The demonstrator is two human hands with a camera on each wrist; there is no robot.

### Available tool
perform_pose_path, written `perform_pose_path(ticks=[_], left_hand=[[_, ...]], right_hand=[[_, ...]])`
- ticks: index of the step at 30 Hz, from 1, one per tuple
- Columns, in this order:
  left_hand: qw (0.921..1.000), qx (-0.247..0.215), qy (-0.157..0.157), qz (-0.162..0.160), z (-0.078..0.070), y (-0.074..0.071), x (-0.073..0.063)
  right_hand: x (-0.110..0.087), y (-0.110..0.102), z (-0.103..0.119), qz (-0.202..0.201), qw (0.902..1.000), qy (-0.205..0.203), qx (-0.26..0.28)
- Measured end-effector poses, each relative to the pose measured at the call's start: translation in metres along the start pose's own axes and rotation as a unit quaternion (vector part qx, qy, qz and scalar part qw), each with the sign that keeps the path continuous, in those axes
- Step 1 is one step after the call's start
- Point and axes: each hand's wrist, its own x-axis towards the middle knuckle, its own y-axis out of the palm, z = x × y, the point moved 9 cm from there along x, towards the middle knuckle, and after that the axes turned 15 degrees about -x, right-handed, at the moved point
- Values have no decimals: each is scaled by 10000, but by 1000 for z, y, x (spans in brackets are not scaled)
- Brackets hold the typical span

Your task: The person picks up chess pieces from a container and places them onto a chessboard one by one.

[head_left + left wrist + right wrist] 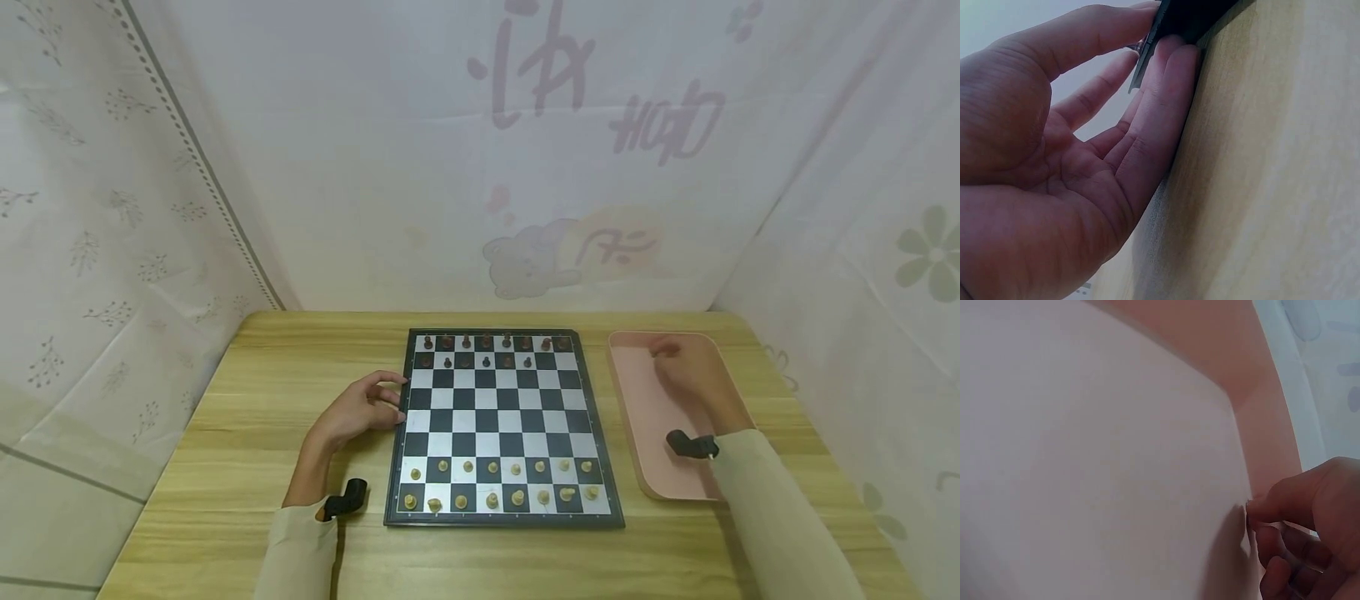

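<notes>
A magnetic-looking chessboard [495, 400] with black and white squares lies on the table. My left hand [363, 406] rests at its left edge, fingers gently bent and fingertips touching the dark rim [1175, 22]. In the pink tray [637, 400], my right hand [686, 362] is low near the far wall. Its thumb and fingertips [1260, 509] come together in a pinch, seemingly on a small dark red chess piece, mostly hidden by the fingers and blurred in the head view. The tray floor [1104, 444] fills most of the right wrist view.
Pale chess pieces [492, 500] stand in two rows along the board's near side. Dark red pieces [486, 342] line the far side, the second row having a gap at its right end. A patterned white cloth [420, 167] hangs behind the wooden table [315, 342].
</notes>
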Motion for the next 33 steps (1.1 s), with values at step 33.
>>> perform_pose_path(ticks=[33], left_hand=[[10000,-75,26,10,1,-1,1]], right_hand=[[-5,-1,2,138,9986,425,268]])
